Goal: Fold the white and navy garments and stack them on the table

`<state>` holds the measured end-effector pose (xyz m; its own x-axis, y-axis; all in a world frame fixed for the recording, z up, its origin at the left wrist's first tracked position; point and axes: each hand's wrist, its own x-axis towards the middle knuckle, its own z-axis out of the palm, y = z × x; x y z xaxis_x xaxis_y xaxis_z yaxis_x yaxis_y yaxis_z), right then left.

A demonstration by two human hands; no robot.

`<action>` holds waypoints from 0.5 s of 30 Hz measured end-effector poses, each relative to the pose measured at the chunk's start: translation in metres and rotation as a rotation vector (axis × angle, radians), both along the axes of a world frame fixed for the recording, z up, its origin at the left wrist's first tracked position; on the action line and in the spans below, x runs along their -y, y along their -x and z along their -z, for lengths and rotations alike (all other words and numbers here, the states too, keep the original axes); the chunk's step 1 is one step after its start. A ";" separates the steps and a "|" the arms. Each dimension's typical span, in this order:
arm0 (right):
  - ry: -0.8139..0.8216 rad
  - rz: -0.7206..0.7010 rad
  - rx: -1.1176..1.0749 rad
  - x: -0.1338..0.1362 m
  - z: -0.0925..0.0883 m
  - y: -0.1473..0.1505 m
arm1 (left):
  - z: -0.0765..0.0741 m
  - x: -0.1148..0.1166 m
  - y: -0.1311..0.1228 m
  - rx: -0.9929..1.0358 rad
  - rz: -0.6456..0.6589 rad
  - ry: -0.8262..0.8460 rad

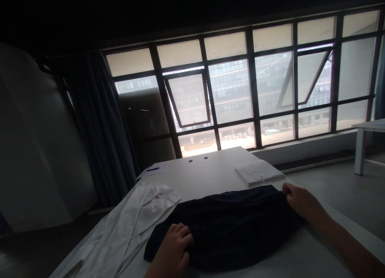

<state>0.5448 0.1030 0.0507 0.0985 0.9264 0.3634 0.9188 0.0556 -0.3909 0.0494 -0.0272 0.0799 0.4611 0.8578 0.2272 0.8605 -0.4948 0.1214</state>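
A dark navy piece of cloth [231, 230], perhaps a folded garment, is spread across the near part of the white table. My right hand [299, 200] pinches its far right corner between thumb and fingers. At the cloth's left side, my left hand [177, 246] has its fingers curled and closed on the fabric; the fingertips are partly hidden. Left of the dark cloth lies a rumpled white garment [120, 230]. Beyond the right hand, a neatly folded white cloth [258, 172] rests near the table's right edge.
The white table [204, 174] stretches toward the windows and has two round dark holes at its far end. A sheet of paper [147, 172] with a dark pen [153, 169] lies at the far left. Another white table [361, 146] stands at right; a dark curtain [96, 129] hangs left.
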 end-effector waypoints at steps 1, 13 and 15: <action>0.019 -0.035 -0.013 0.002 0.000 -0.005 | 0.001 0.001 -0.008 0.002 0.027 0.016; 0.321 -0.409 -0.435 0.056 0.067 -0.102 | 0.088 -0.011 -0.062 -0.032 0.188 0.064; 0.287 -0.392 -0.333 0.063 0.084 -0.110 | 0.105 -0.016 -0.065 -0.036 0.263 0.007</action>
<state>0.6545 0.0403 -0.0332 -0.2057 0.9734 0.1013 0.6763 0.2162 -0.7042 0.1143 -0.0114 -0.0247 0.6763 0.7087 0.2009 0.7062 -0.7014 0.0969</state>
